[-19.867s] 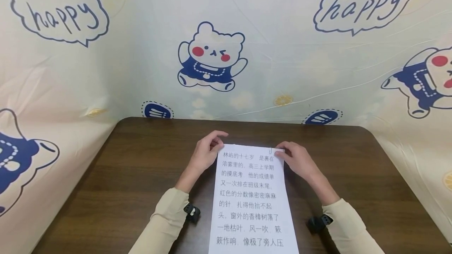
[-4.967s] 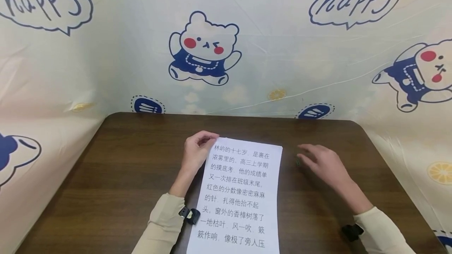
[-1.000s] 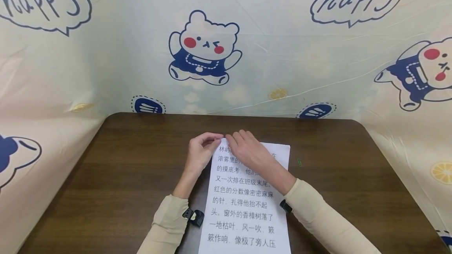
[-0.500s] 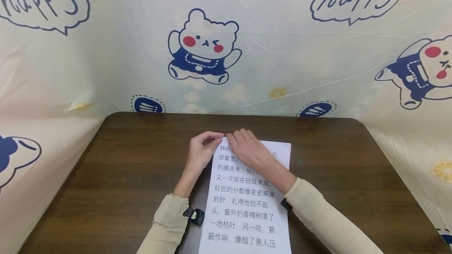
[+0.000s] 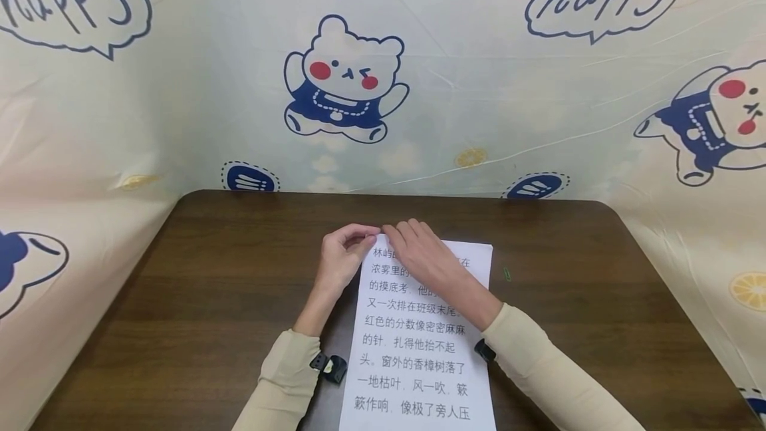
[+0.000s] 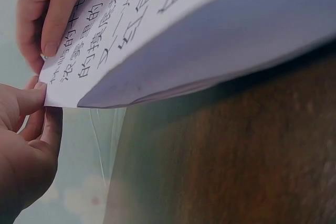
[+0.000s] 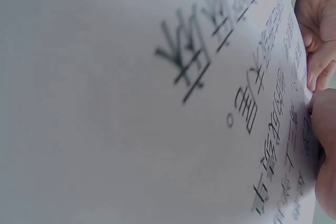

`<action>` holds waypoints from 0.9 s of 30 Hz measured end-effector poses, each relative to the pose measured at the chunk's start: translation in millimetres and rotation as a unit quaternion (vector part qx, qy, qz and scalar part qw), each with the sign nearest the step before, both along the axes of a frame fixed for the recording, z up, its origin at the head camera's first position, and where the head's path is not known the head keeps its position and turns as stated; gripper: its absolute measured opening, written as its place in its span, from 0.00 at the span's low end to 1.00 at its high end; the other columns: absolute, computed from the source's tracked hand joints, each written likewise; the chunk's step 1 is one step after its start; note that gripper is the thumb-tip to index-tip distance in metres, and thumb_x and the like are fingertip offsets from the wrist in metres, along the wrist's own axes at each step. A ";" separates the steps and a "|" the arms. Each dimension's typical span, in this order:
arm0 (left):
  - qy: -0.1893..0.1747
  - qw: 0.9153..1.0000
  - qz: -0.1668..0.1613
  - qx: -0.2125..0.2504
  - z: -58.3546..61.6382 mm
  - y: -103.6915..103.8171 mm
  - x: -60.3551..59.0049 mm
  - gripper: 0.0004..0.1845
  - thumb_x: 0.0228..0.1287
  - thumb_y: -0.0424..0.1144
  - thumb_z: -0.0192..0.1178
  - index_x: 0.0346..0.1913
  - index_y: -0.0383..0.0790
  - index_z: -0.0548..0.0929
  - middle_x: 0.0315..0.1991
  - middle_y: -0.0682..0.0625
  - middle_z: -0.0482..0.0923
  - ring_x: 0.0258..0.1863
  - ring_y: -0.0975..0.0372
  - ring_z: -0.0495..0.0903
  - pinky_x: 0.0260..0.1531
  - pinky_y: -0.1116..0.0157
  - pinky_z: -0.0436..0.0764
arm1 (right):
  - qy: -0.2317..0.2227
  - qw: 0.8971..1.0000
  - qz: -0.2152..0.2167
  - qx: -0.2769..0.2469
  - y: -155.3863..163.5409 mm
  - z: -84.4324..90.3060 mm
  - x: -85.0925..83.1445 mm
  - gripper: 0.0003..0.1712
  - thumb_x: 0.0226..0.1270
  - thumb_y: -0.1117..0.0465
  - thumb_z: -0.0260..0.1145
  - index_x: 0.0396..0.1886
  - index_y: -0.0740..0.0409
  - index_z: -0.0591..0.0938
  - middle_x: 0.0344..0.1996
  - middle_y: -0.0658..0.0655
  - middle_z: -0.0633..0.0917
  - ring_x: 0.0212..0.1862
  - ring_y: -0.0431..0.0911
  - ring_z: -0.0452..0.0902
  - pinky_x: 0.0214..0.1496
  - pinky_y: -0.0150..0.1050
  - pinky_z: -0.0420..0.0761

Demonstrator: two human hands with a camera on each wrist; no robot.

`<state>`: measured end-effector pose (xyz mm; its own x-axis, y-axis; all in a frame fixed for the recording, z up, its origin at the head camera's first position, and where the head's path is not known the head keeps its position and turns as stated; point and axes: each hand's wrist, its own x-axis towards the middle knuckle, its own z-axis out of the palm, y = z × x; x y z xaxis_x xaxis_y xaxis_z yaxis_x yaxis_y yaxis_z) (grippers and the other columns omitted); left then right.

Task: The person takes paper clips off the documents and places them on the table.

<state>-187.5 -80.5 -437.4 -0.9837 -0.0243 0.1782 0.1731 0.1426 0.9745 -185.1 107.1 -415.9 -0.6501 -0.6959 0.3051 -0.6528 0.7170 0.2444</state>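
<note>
A: Left grip [image 5: 340,259]?
B: Pinching the top-left corner of the printed paper sheets [image 5: 419,358], corner lifted off the worktop [image 5: 209,285].
A: Right grip [image 5: 421,255]?
B: Fingers on the same corner, just beside the left grip; can't tell if pinching. Green paperclip [image 5: 507,274] lies well to its right.

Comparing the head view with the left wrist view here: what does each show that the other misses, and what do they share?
Only the head view shows the small green paper clip lying on the dark brown wooden table right of the sheets, the cartoon bear backdrop, and both beige sleeves.

Only the left wrist view shows the sheets' underside: the near corner is lifted off the table, with more than one layer visible at the edge.

Both show the white printed paper sheets with black Chinese text, the left hand pinching the top-left corner, and the right hand on that corner.
</note>
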 end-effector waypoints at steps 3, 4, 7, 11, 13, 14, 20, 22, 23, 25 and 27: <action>-0.002 1.000 0.002 0.003 -0.4 -0.4 0.5 0.07 0.64 0.28 0.66 0.44 0.34 0.89 0.44 0.38 0.88 0.42 0.54 0.86 0.42 0.78 0.81 | -0.002 0.999 0.003 -0.032 -1.1 -0.5 -0.9 0.30 0.70 0.60 0.68 0.68 0.63 0.71 0.53 0.55 0.82 0.50 0.46 0.73 0.57 0.39 0.77; -0.004 1.000 0.002 0.004 -0.4 -0.5 0.6 0.07 0.64 0.28 0.66 0.43 0.34 0.89 0.44 0.38 0.88 0.42 0.54 0.86 0.42 0.78 0.81 | -0.005 0.999 0.003 -0.046 -1.6 -0.7 -1.2 0.27 0.71 0.60 0.66 0.67 0.62 0.72 0.52 0.54 0.83 0.49 0.45 0.74 0.57 0.39 0.77; -0.005 1.000 0.003 0.009 -0.1 -0.3 1.1 0.07 0.64 0.28 0.66 0.43 0.34 0.89 0.44 0.38 0.88 0.42 0.54 0.86 0.41 0.78 0.81 | -0.007 0.996 -0.004 -0.088 -3.1 -0.4 -1.9 0.21 0.75 0.58 0.62 0.63 0.58 0.76 0.49 0.52 0.84 0.47 0.44 0.75 0.55 0.37 0.77; 0.000 1.000 0.001 0.017 0.3 0.2 1.3 0.07 0.63 0.27 0.66 0.43 0.33 0.89 0.43 0.37 0.88 0.41 0.56 0.86 0.41 0.77 0.82 | -0.018 0.991 -0.011 -0.135 -4.3 0.3 -1.7 0.18 0.74 0.57 0.64 0.59 0.56 0.79 0.47 0.52 0.86 0.46 0.44 0.77 0.53 0.37 0.79; 0.001 1.000 0.000 0.021 -0.6 0.2 1.1 0.07 0.63 0.27 0.66 0.43 0.33 0.88 0.43 0.36 0.87 0.40 0.58 0.86 0.41 0.77 0.82 | -0.020 0.989 -0.010 -0.150 -4.6 0.1 -1.8 0.17 0.73 0.57 0.64 0.57 0.56 0.80 0.46 0.52 0.87 0.46 0.43 0.78 0.52 0.37 0.80; 0.001 1.000 -0.001 0.022 -1.2 0.1 1.0 0.07 0.64 0.27 0.66 0.43 0.33 0.88 0.43 0.36 0.87 0.40 0.59 0.86 0.40 0.77 0.82 | -0.019 0.988 -0.009 -0.156 -4.6 -0.2 -2.0 0.16 0.73 0.58 0.64 0.57 0.56 0.81 0.46 0.52 0.87 0.46 0.43 0.79 0.52 0.37 0.80; 0.005 1.000 -0.005 0.024 -2.8 -0.4 0.4 0.07 0.64 0.28 0.66 0.43 0.34 0.89 0.43 0.37 0.87 0.38 0.62 0.85 0.40 0.77 0.81 | -0.006 0.985 -0.003 -0.173 -4.1 -2.6 -3.2 0.14 0.73 0.58 0.64 0.55 0.55 0.81 0.45 0.51 0.87 0.45 0.43 0.80 0.52 0.36 0.81; 0.006 1.000 -0.004 0.023 -2.9 -0.4 0.1 0.07 0.64 0.28 0.66 0.43 0.34 0.89 0.43 0.37 0.87 0.38 0.62 0.85 0.40 0.77 0.81 | -0.001 0.985 -0.002 -0.174 -4.0 -2.8 -3.2 0.15 0.73 0.58 0.64 0.56 0.55 0.82 0.45 0.51 0.87 0.45 0.43 0.80 0.52 0.37 0.81; 0.006 1.000 -0.004 0.022 -2.9 -0.4 0.0 0.07 0.64 0.28 0.66 0.43 0.34 0.89 0.43 0.37 0.87 0.38 0.62 0.85 0.40 0.77 0.81 | 0.001 0.985 -0.002 -0.174 -4.0 -2.8 -3.1 0.15 0.73 0.58 0.64 0.56 0.56 0.82 0.45 0.51 0.87 0.45 0.43 0.80 0.52 0.37 0.81; 0.006 1.000 -0.004 0.022 -2.7 -0.1 -0.1 0.07 0.64 0.28 0.66 0.43 0.34 0.89 0.43 0.37 0.87 0.38 0.62 0.85 0.40 0.77 0.81 | 0.010 0.985 -0.001 -0.170 -4.1 -3.0 -2.9 0.15 0.74 0.59 0.63 0.57 0.57 0.82 0.45 0.51 0.87 0.45 0.43 0.80 0.51 0.37 0.81; 0.008 1.000 -0.004 0.020 -2.6 0.1 -0.3 0.07 0.64 0.28 0.66 0.43 0.34 0.89 0.43 0.37 0.87 0.38 0.62 0.85 0.41 0.77 0.81 | 0.019 0.987 0.001 -0.162 -4.1 -3.2 -2.5 0.17 0.74 0.59 0.63 0.59 0.59 0.81 0.46 0.52 0.87 0.45 0.44 0.81 0.51 0.37 0.81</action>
